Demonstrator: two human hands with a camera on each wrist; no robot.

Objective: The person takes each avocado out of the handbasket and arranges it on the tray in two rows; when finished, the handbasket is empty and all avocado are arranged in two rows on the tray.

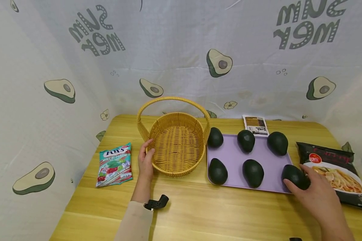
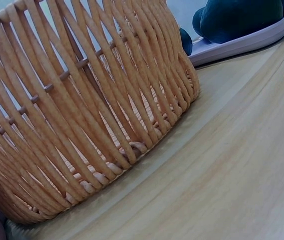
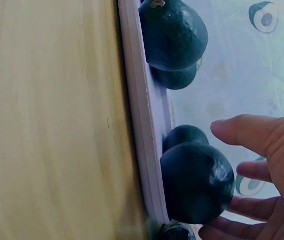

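A yellow wicker basket (image 1: pixel 178 167) with a tall arched handle stands left of the tray. My left hand (image 1: pixel 145 164) holds its left side near the handle's foot; in the left wrist view the weave (image 2: pixel 91 115) fills most of the picture. Several dark green avocados lie on a lilac tray (image 1: pixel 233 157). At the tray's front right corner, my right hand (image 1: pixel 316 187) reaches round an avocado (image 1: pixel 295 176). In the right wrist view, the thumb of the right hand (image 3: pixel 267 175) stands apart from that avocado (image 3: pixel 197 182), with the other fingers extended along its far side.
On the left lies a bag of Fox's candy (image 1: pixel 114 165). A black noodle packet (image 1: pixel 338 174) lies to the right, partly behind the right hand. Behind the tray is a small white and brown packet (image 1: pixel 255 125). A printed curtain (image 1: pixel 181 50) hangs beyond the wooden table (image 1: pixel 193 214).
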